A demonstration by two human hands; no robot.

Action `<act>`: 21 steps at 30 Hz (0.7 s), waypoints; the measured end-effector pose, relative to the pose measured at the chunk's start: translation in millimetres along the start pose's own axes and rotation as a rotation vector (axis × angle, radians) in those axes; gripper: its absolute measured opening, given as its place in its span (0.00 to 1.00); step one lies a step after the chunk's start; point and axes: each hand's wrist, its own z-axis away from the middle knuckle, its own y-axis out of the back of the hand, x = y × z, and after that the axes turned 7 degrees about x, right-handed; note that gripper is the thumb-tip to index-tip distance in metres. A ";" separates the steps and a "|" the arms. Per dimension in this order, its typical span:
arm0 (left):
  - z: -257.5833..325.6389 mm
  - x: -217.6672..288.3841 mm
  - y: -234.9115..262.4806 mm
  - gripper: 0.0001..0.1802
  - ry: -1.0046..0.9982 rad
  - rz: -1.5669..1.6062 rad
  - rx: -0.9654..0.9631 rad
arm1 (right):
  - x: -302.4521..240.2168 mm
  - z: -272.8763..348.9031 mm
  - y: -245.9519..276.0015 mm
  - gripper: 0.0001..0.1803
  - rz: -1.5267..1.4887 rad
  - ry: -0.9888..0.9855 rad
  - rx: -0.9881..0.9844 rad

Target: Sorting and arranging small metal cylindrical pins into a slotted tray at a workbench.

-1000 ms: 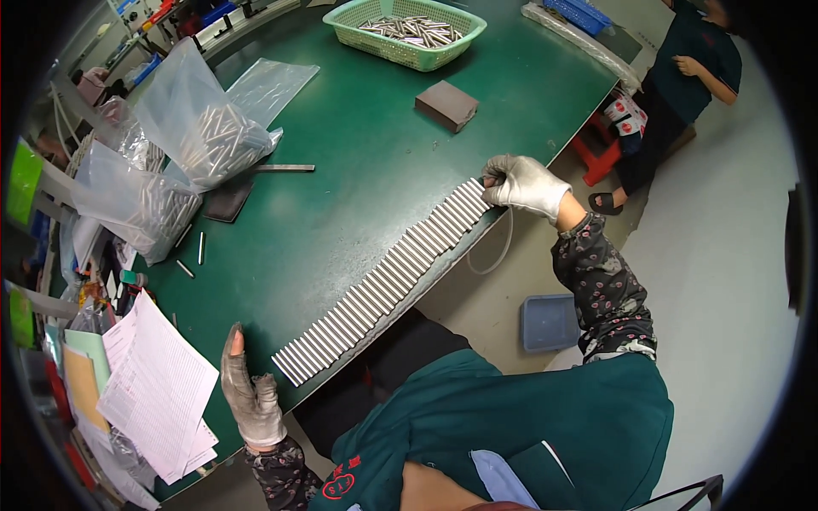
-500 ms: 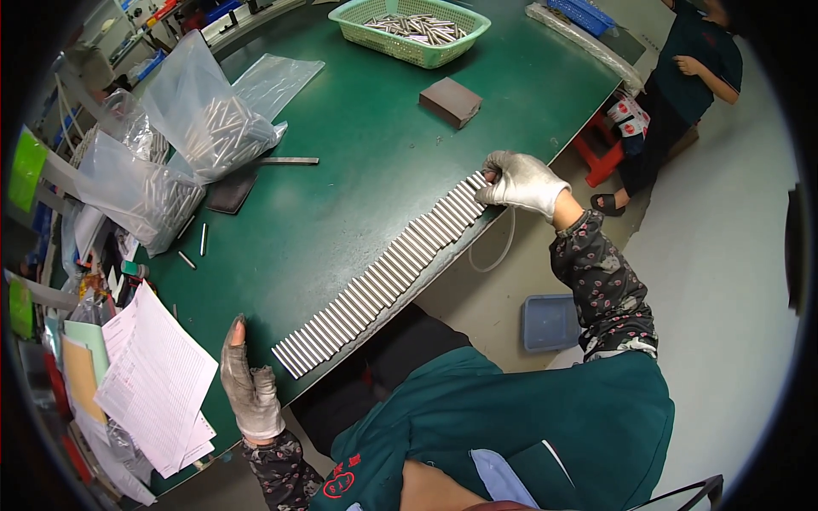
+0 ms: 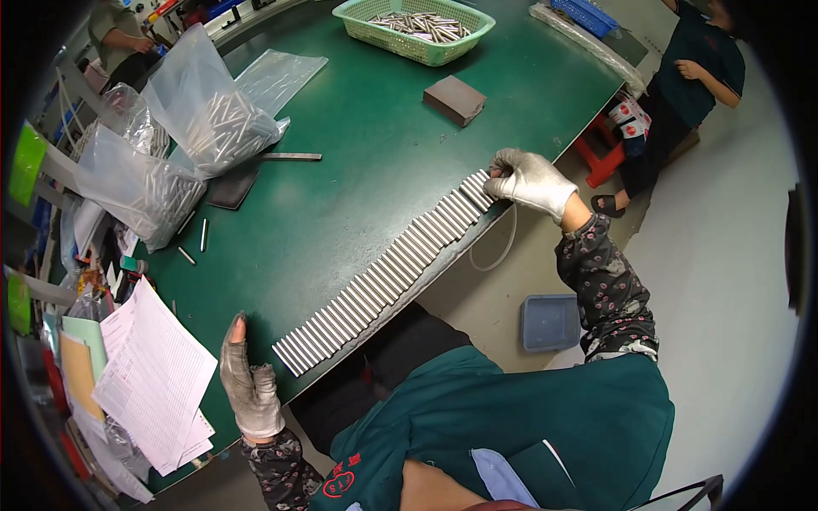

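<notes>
The biggest thing here by far is the green table (image 3: 358, 111), and along its near edge runs a long row of metal rods (image 3: 383, 274), packed side by side. So I'd call the lining-up pretty far along: one long band, a bit stepped, with the few rods at the right end sitting out of line with the rest. Next in size are the clear plastic bags (image 3: 217, 136) at the left, stuffed with jumbled rods, then the green basket (image 3: 413, 54) at the back, also full of loose ones. None of those are in the row, though I can't tell whether they count as done or left over. Then the hands, both gloved: the right hand (image 3: 530, 183) is curled with fingers bent at the row's right end, but can't tell if it's actually pinching a rod. The left hand (image 3: 251, 387) is spread, thumb apart, holding nothing, just beside the other end. Smaller again, there's a brown block (image 3: 455, 100) between basket and row, and finally two stray rods (image 3: 204, 235) near the bags.
</notes>
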 end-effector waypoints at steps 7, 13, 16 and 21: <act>1.9 3.9 3.9 0.39 0.027 -0.016 -0.007 | -26.0 10.3 -1.9 0.24 0.199 0.026 0.040; -0.4 1.0 0.5 0.38 -0.013 0.008 -0.010 | -27.7 12.1 -0.3 0.27 0.253 0.042 0.105; 1.0 1.0 3.2 0.39 0.005 -0.005 -0.008 | -33.0 15.5 -4.8 0.30 0.303 0.162 0.216; 0.0 -0.3 1.8 0.39 -0.007 0.003 -0.002 | -29.9 15.4 -19.4 0.37 0.304 0.265 0.237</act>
